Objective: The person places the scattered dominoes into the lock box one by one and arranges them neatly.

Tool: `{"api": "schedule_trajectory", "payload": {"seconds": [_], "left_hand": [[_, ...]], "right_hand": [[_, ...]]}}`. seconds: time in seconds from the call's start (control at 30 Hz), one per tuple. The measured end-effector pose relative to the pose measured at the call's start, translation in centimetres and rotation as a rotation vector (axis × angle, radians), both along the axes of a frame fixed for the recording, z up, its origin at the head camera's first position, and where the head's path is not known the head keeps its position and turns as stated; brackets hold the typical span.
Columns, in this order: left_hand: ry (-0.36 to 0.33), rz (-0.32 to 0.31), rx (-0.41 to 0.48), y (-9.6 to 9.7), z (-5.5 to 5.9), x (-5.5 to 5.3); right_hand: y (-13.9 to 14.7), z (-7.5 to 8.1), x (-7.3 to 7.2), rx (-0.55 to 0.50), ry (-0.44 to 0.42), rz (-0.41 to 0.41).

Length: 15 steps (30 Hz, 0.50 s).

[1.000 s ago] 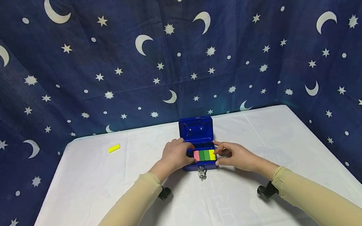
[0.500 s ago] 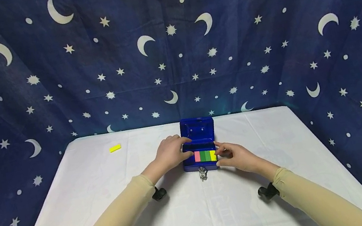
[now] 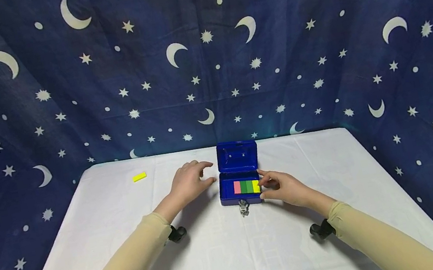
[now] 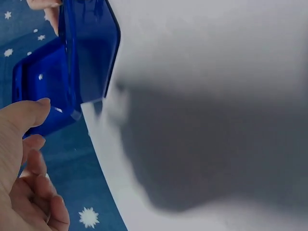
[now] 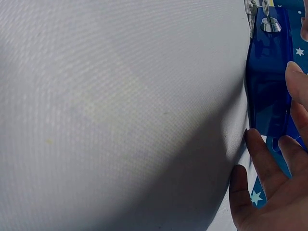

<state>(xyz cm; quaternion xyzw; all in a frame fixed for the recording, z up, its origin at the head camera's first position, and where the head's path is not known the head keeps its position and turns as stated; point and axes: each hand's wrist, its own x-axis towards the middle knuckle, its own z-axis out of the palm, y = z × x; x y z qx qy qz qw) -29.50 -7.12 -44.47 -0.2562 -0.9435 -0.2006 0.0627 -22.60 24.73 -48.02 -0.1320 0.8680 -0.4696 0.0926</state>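
Note:
A blue metal cash box [image 3: 229, 190] stands with its lid [image 3: 237, 155] raised. Inside, against the right wall, lies a row of coloured blocks: a pink block [image 3: 237, 187], green blocks [image 3: 246, 186] and a yellow end [image 3: 256, 186]. My right hand [image 3: 286, 187] holds the box at its right side, a fingertip overlapping the yellow end. In the right wrist view the thumb [image 5: 297, 82] lies at the top edge of the front wall. My left hand [image 3: 188, 183] hovers left of the box, thumb and fingers apart, holding nothing.
A separate yellow block [image 3: 139, 176] lies at the table's back left. Keys [image 3: 244, 208] hang from the lock at the box's front. White cloth covers the table [image 3: 229, 258], and a dark blue star-and-moon curtain [image 3: 203, 60] rises behind its back edge.
My left hand has come out of the box and moved left, away from the blocks. The right hand stays at the box's right side; the view shifts slightly.

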Motion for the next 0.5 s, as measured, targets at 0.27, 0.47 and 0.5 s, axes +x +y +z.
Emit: {"api": "schedule_trajectory", "payload": {"seconds": [0.27,0.47,0.5], "left_hand": [[-0.051,0.062,0.011,-2.6,-0.7,-0.5],[-0.074,0.136,0.016,-5.5,-1.3,-0.9],[-0.079,0.149,0.020,-6.1,-1.4,-1.0]], "right_hand": [[-0.1,0.0,0.2,-0.003,-0.002,-0.005],[-0.1,0.0,0.2,-0.012,0.003,-0.003],[-0.1,0.0,0.2,-0.013,0.002,-0.003]]}}
